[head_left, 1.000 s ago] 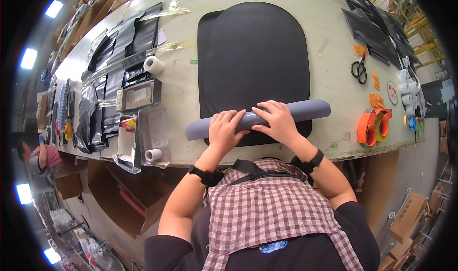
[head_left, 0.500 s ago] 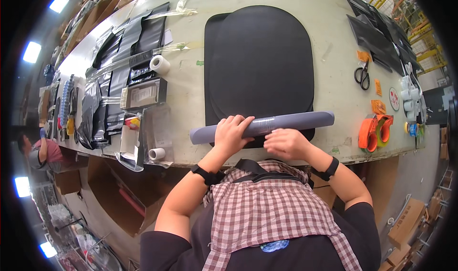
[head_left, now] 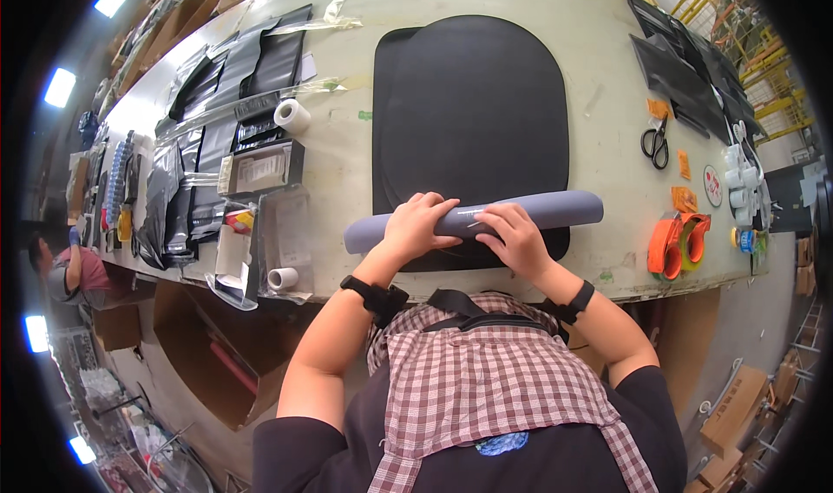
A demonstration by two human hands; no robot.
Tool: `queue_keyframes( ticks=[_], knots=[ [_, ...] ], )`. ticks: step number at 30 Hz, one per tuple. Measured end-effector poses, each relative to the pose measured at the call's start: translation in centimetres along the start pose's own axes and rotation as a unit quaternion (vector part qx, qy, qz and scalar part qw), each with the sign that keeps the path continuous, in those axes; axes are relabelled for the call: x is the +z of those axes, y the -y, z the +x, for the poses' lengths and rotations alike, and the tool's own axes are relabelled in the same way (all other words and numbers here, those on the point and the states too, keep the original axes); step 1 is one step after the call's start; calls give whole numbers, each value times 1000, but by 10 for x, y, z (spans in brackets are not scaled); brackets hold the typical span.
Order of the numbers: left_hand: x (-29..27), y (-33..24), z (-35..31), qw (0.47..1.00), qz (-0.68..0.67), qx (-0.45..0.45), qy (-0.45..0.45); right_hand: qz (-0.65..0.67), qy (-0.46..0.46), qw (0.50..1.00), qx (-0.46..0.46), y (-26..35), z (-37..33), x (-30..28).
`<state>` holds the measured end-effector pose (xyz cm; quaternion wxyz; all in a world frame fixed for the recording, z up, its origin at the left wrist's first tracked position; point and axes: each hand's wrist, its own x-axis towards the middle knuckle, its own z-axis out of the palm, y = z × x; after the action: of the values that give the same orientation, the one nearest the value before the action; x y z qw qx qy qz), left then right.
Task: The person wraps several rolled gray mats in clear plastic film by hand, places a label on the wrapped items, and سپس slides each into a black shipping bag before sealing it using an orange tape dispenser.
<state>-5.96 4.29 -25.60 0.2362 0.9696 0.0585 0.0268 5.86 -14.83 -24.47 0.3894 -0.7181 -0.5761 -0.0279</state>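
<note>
A grey-purple rolled mat [head_left: 564, 212] lies crosswise over the near end of some flat black mats [head_left: 477, 111], which have rounded corners and are stacked slightly offset. My left hand [head_left: 419, 226] is wrapped round the roll left of its middle, thumb on the near side. Just right of it, my right hand [head_left: 516, 237] has its thumb and curled fingers closed against the roll. Between the hands a clear, shiny strip shows on the roll, with a small white edge at my right fingertips. Whether those fingers pinch the strip is too small to tell.
On the left are black plastic bags [head_left: 221, 102], a white tape roll [head_left: 292, 116] and an open box [head_left: 265, 167]. To the right lie black scissors [head_left: 656, 144], orange tape rings [head_left: 677, 246] and more black sheets [head_left: 681, 76]. A person [head_left: 78, 272] stands far left.
My right hand has moved from hovering just near the roll onto it, fingers closing beside the clear strip. The left hand keeps its hold. The roll has shifted slightly away from me.
</note>
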Motion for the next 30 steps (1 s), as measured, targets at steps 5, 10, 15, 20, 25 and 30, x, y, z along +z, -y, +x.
queue_keyframes(
  ticks=[5, 10, 15, 20, 25, 30],
  knots=[
    [-2, -1, 4, 1000, -4, -3, 18, 4, 7, 1000, -22, -14, 8, 15],
    [-9, 10, 15, 999, -3, 41, 22, -10, 57, 998, -13, -13, 4, 7],
    [-57, 12, 37, 989, -115, 22, 87, 277, -34, 955, 98, 29, -3, -31],
    [-71, 12, 63, 992, -74, -18, 105, 330, -106, 937, 40, 98, -3, -131],
    [-55, -1, 95, 979, -27, -112, 169, 356, -301, 877, 118, 148, -40, -176],
    [-42, 11, 116, 969, 58, -210, 120, 636, -445, 630, 21, 165, -132, -232]
  ],
)
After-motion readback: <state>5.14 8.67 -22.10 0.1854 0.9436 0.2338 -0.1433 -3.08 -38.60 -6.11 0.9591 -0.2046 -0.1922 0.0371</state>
